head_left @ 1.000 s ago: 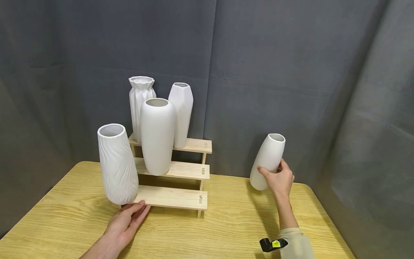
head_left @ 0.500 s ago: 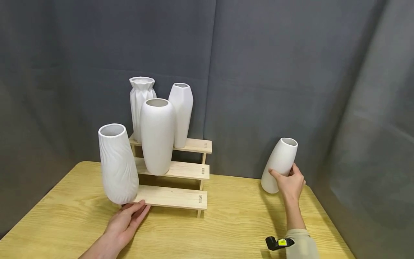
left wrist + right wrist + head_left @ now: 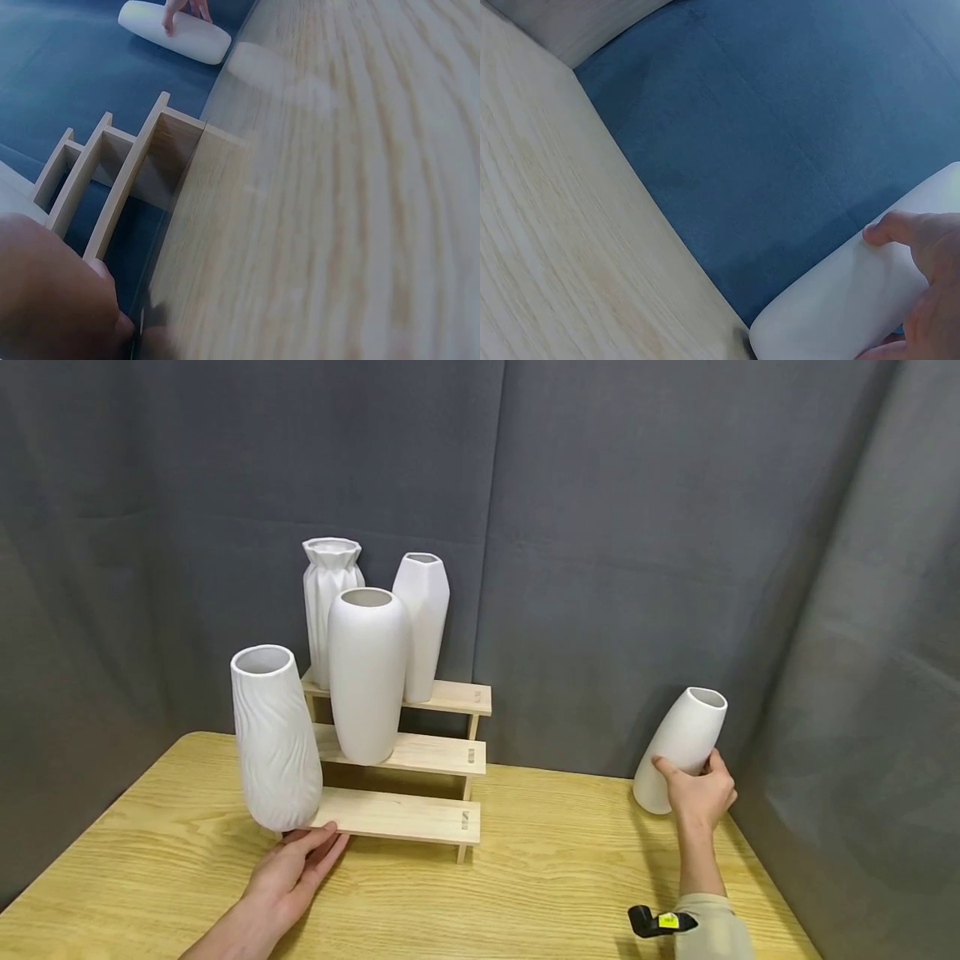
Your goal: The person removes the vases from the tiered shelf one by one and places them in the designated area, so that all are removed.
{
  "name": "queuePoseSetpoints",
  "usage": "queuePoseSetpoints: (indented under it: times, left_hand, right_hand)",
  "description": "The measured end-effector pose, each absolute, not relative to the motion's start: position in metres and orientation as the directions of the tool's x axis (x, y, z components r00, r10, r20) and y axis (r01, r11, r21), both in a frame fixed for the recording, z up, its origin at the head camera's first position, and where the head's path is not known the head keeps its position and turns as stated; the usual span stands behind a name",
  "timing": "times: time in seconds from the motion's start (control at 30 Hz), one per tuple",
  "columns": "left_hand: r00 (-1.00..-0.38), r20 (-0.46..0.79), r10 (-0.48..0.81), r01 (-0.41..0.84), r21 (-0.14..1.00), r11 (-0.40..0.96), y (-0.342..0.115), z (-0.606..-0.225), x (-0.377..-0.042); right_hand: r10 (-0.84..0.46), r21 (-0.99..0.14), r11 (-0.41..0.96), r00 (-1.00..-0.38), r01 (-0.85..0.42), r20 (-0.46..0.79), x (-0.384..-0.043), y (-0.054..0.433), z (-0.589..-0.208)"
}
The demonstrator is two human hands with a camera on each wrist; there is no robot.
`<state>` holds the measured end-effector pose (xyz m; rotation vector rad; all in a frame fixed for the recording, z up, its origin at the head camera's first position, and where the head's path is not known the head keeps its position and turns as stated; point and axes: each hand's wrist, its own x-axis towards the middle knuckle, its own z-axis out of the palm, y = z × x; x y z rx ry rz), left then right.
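Observation:
In the head view my right hand point(image 3: 701, 792) grips a smooth white vase point(image 3: 684, 739) at the far right of the table. The vase leans to the right, its base close to the tabletop; contact is hard to judge. My left hand point(image 3: 288, 872) pinches the front edge of the lowest tier of a wooden three-step stand point(image 3: 405, 817), thumb at the edge and other fingers below. Just above it, a wavy-ribbed vase point(image 3: 277, 743) stands on that tier's left end. A smooth tall vase point(image 3: 367, 677) occupies the middle tier. Behind it stand a pleated vase point(image 3: 321, 610) and a faceted vase point(image 3: 426, 618).
The wooden table point(image 3: 547, 877) has a rounded back right corner near the right hand. Grey curtain point(image 3: 637, 527) hangs close behind and along both sides. Tabletop lies between the stand and the right hand's vase.
My right hand has carried its vase to the right and slightly nearer, and the vase leans more. The left hand, the stand and its vases have stayed put.

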<state>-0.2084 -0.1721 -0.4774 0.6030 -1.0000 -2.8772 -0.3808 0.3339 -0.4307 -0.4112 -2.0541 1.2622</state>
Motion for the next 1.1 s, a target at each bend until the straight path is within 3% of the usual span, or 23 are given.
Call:
queuePoseSetpoints:
  times: [0.6,1.1]
  left_hand:
    - [-0.927,-0.342,-0.154,-0.088,0.598,-0.796,-0.169,-0.477,-0.211]
    - [-0.924,-0.361,-0.126,-0.105,0.556,-0.825,-0.175,-0.478,-0.211]
  right_hand:
    - [0.581,-0.869,0.494,-0.73,-0.034,0.359,-0.38,0.35,-0.434]
    - [0.456,-0.84,0.542,-0.851,0.034,0.26,-0.369,0.353,-0.406]
